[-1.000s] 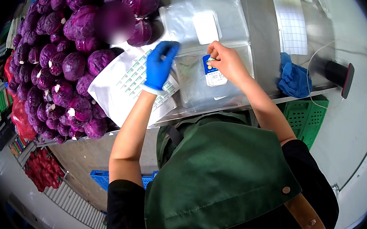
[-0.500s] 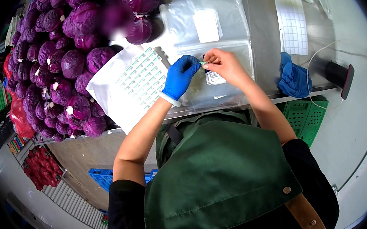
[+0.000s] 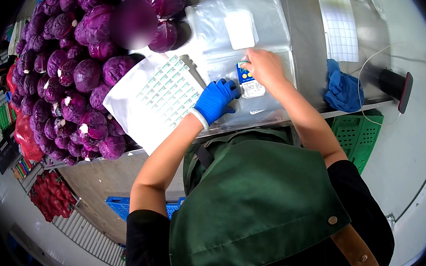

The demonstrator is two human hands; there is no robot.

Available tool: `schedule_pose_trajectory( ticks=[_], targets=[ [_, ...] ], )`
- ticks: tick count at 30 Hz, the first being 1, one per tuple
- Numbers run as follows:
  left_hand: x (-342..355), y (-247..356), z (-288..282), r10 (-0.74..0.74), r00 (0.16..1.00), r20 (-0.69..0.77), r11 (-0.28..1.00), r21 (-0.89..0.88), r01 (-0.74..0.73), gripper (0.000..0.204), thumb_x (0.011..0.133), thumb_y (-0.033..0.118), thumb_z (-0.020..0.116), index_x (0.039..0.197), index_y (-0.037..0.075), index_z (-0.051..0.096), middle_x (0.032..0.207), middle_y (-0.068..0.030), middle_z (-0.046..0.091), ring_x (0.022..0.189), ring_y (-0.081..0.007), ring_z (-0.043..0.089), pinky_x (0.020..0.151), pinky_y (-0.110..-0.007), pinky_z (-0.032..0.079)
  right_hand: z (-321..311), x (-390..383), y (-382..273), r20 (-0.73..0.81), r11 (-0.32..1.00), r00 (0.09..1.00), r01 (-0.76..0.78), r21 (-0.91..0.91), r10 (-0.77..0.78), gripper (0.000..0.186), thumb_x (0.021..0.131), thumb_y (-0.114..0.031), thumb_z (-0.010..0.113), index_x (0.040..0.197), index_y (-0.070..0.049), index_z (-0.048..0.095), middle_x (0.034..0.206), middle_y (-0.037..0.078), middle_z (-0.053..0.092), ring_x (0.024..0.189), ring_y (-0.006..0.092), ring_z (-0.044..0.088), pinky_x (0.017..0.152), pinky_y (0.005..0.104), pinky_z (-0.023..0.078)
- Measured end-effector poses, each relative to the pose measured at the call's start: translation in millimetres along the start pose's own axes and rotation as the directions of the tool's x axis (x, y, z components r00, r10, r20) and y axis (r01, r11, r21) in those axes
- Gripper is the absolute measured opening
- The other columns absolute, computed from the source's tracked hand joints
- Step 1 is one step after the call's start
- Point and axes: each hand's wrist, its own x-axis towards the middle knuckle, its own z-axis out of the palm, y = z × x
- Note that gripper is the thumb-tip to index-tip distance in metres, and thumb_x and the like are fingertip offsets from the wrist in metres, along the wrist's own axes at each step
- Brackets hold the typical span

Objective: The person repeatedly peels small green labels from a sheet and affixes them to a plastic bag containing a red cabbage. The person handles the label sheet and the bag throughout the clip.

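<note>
A flat stack of clear plastic bags (image 3: 212, 26) lies in front of me, with a blue and white label (image 3: 251, 88) on the top one. My right hand (image 3: 265, 67), bare, has its fingers closed at the label's upper edge, where a small green sticker (image 3: 242, 63) partly shows under the fingertips. My left hand (image 3: 217, 100), in a blue glove, rests on the bag just left of the label, fingers apart and holding nothing. Beside it, partly under my left wrist, lies a white sheet with rows of small green stickers (image 3: 168, 91).
Purple cabbages (image 3: 86, 74) are heaped along the left of the metal table. On the right are a crumpled blue glove (image 3: 343, 88), a gridded paper sheet (image 3: 340, 27), and a black device on a stand (image 3: 394, 88) with a white cable. A green crate (image 3: 357, 138) stands below the table edge.
My hands have parted from their shared hold on the small green sticker. The right moved up to the label's top edge; the left came down onto the bag, uncovering the label.
</note>
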Motion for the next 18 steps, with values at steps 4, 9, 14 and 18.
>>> schedule_pose_trajectory(
  ticks=[4, 9, 14, 18],
  targets=[
    [6.8, -8.7, -1.9, -0.1, 0.995, -0.03, 0.98, -0.176, 0.093, 0.019, 0.076, 0.022, 0.074, 0.091, 0.011, 0.07, 0.094, -0.0087, 0.065, 0.085, -0.0329, 0.059, 0.078, -0.04, 0.049, -24.2, -3.0, 3.9, -0.053, 0.997, 0.995, -0.079, 0.012, 0.08, 0.028, 0.083, -0.027, 0.071, 0.091, -0.004, 0.058, 0.077, 0.01, 0.068, 0.068, 0.0306, 0.065, 0.063, 0.0396, 0.051],
    [10.8, -17.3, -29.1, -0.39, 0.91, -0.141, 0.69, -0.699, 0.187, 0.022, 0.09, 0.023, 0.065, 0.101, 0.004, 0.071, 0.095, -0.0091, 0.07, 0.083, -0.0223, 0.065, 0.077, -0.034, 0.051, -58.8, -29.5, -19.5, -0.461, 0.869, 0.883, 0.164, 0.466, 0.081, 0.017, 0.082, -0.013, 0.071, 0.091, -0.004, 0.059, 0.078, 0.008, 0.065, 0.07, 0.0258, 0.064, 0.065, 0.0343, 0.051],
    [9.1, -59.1, -109.6, -0.66, 0.473, -0.583, 0.584, -0.795, -0.165, 0.021, 0.096, 0.016, 0.06, 0.106, -0.001, 0.067, 0.092, -0.0056, 0.069, 0.082, -0.0096, 0.06, 0.074, -0.024, 0.047, -42.6, -48.3, -58.5, -0.571, 0.735, 0.82, 0.411, 0.539, -0.04, 0.022, 0.082, -0.008, 0.069, 0.1, -0.002, 0.058, 0.096, 0.012, 0.063, 0.082, 0.026, 0.063, 0.071, 0.0329, 0.051],
    [-24.2, -69.5, -116.7, -0.618, 0.612, -0.493, 0.654, -0.755, 0.053, 0.019, 0.095, 0.012, 0.062, 0.107, -0.002, 0.065, 0.096, -0.0044, 0.067, 0.087, -0.0096, 0.059, 0.079, -0.024, 0.048, 18.9, -27.4, -92.8, -0.144, 0.849, 0.985, 0.153, 0.506, -0.092, 0.035, 0.081, -0.016, 0.071, 0.111, -0.003, 0.057, 0.096, 0.013, 0.066, 0.087, 0.0301, 0.065, 0.074, 0.0413, 0.051]
  ],
)
